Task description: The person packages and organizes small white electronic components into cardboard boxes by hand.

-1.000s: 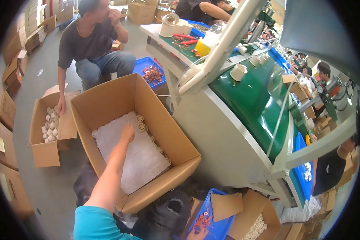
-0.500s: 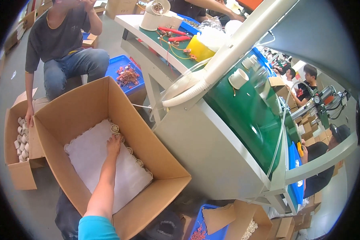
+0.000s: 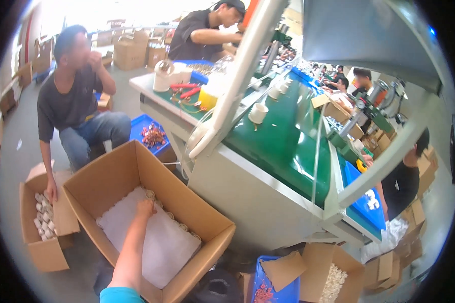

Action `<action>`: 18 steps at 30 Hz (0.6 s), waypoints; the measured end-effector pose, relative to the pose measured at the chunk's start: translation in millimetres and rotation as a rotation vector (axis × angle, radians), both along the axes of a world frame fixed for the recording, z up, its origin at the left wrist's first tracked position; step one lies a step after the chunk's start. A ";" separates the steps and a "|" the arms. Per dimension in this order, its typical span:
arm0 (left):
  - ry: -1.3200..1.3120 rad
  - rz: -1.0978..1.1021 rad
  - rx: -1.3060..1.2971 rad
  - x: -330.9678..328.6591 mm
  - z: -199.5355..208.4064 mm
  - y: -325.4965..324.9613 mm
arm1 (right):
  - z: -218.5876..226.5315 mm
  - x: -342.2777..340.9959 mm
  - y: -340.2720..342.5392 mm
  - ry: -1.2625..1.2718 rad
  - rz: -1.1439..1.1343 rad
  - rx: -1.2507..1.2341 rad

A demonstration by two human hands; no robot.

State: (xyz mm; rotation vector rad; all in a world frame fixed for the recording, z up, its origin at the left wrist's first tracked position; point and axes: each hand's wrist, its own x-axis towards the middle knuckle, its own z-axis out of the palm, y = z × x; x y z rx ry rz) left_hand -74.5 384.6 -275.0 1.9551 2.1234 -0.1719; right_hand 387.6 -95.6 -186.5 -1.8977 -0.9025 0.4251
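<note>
My left hand (image 3: 146, 206), below a teal sleeve, reaches into a large open cardboard box (image 3: 189, 199). Its fingers look curled at the far edge of a white sheet (image 3: 171, 247); whatever they may hold is hidden. Beneath the sheet, white round plastic parts (image 3: 149, 194) show along its edge, one just beyond my fingers. The sheet covers most of the box's contents. My right hand is out of view.
A seated person (image 3: 68, 101) rests a hand on a smaller box (image 3: 61, 222) of white parts. Right of my box stands a green conveyor (image 3: 278, 156) with white cups. Nearby are a blue tray (image 3: 136, 132) of reddish pieces and a box (image 3: 313, 262) of small white parts.
My view has tilted up, showing more of the room. My left hand stays at the sheet's far edge, its fingers now more curled than when they lay stretched on it.
</note>
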 end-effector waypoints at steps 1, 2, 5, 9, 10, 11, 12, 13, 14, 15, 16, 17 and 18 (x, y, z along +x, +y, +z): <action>-0.049 0.001 -0.066 -3.1 19.0 -1.9 | 22.3 -7.3 7.3 -0.119 0.065 -0.116; -0.026 0.003 -0.045 -12.3 34.3 -4.0 | 48.9 -13.9 15.8 -0.239 0.139 -0.230; -0.155 -0.214 0.050 -10.6 87.6 -8.0 | 72.7 -10.9 20.0 -0.381 0.226 -0.259; -0.497 -0.373 0.011 22.0 178.3 -43.5 | 90.0 -14.2 15.5 -0.305 0.129 -0.221; -0.725 -0.311 -0.063 15.0 196.2 -65.3 | 88.0 -14.8 16.7 -0.241 0.069 -0.271; -0.963 -0.275 -0.143 24.8 214.5 -81.8 | 72.6 -8.7 13.9 -0.220 0.043 -0.094; -1.063 -0.379 -0.193 49.6 243.5 -102.0 | 46.3 7.2 6.5 -0.207 0.009 -0.094; -1.142 -0.358 -0.248 56.2 254.5 -122.0 | 17.8 23.0 2.7 -0.302 0.002 0.021; -1.221 -0.332 -0.305 60.4 256.3 -141.7 | 5.8 31.6 2.8 -0.398 -0.004 0.134; -1.347 -0.287 -0.404 66.6 257.0 -161.8 | -6.2 39.5 1.8 -0.383 -0.011 0.134; -1.469 -0.221 -0.488 65.8 258.1 -188.4 | -13.5 42.3 5.3 -0.032 -0.096 0.181; -1.642 -0.198 -0.604 76.2 257.9 -208.1 | -15.8 46.0 2.1 0.311 -0.210 0.227; -1.814 -0.151 -0.711 80.9 258.0 -231.9 | -14.4 49.3 1.3 0.327 -0.211 0.228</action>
